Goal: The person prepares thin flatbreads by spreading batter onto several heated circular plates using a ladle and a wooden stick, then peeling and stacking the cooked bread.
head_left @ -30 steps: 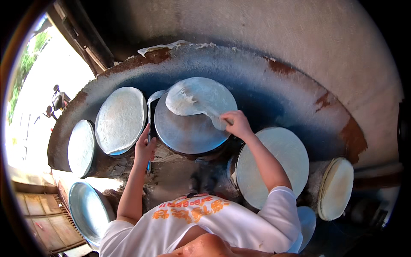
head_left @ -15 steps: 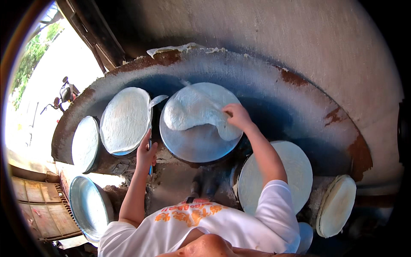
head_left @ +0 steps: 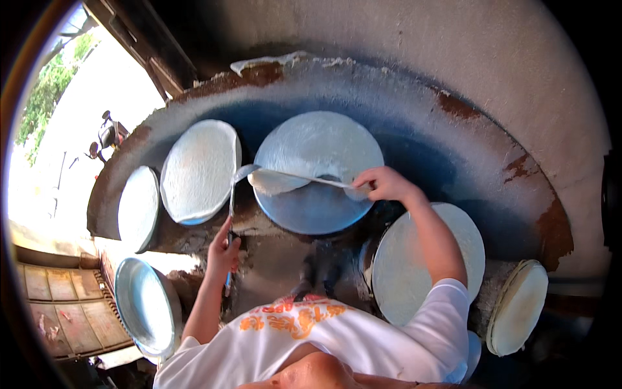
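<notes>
White sheet [head_left: 278, 181] lifted w/ spatula [head_left: 234, 188].

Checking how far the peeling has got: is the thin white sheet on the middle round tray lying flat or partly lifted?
Partly lifted. The white sheet is folded up off the round tray, its edge pinched by the right hand.

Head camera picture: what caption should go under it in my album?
Right hand peels a thin white sheet off a round metal pan; left hand holds a long spatula.

Curved blue-grey stove top [head_left: 453, 149], rust-edged; six round metal pans [head_left: 311, 211] rest on it.
</notes>
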Demonstrator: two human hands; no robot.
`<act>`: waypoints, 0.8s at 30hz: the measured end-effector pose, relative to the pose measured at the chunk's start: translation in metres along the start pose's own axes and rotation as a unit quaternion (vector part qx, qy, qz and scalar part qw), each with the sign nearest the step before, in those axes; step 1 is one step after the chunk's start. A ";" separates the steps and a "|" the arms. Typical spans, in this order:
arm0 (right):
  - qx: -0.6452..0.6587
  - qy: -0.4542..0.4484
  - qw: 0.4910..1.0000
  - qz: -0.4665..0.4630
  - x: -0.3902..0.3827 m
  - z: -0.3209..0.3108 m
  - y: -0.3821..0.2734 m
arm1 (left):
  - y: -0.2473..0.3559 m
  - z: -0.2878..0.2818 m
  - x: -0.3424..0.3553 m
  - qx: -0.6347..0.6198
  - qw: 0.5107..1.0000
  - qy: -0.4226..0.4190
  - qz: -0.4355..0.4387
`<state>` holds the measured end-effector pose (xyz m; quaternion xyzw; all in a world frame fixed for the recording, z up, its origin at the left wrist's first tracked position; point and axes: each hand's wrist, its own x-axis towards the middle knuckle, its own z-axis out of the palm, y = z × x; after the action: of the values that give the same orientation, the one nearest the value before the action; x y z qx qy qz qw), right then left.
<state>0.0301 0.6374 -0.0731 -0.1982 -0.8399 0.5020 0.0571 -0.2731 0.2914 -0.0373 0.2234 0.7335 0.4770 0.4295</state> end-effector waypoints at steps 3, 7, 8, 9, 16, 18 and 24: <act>0.035 0.030 0.997 0.054 -0.026 -0.003 0.014 | 0.016 0.011 -0.001 0.039 0.998 -0.042 -0.029; 0.004 0.076 0.997 0.004 -0.002 0.024 -0.003 | 0.001 0.027 -0.021 0.084 0.995 -0.037 -0.033; -0.013 0.045 0.999 0.013 -0.019 0.030 -0.016 | 0.002 0.027 -0.024 0.084 0.995 -0.041 -0.033; 0.030 0.053 0.998 -0.019 -0.039 0.024 -0.011 | 0.001 0.025 -0.027 0.064 0.995 -0.069 -0.040; -0.081 0.264 0.958 -0.074 -0.083 0.093 -0.014 | -0.024 0.028 -0.027 0.129 0.986 -0.105 0.019; -0.172 0.255 0.951 -0.019 -0.111 0.128 -0.043 | -0.031 0.006 -0.042 0.121 0.982 -0.137 0.053; 0.410 0.420 0.807 0.067 -0.027 0.290 -0.135 | 0.075 -0.041 -0.033 -0.122 0.957 -0.205 0.165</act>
<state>-0.0675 0.3324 -0.0948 -0.4035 -0.4345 0.6704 0.4461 -0.2964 0.2789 0.0504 0.3801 0.5194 0.5707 0.5099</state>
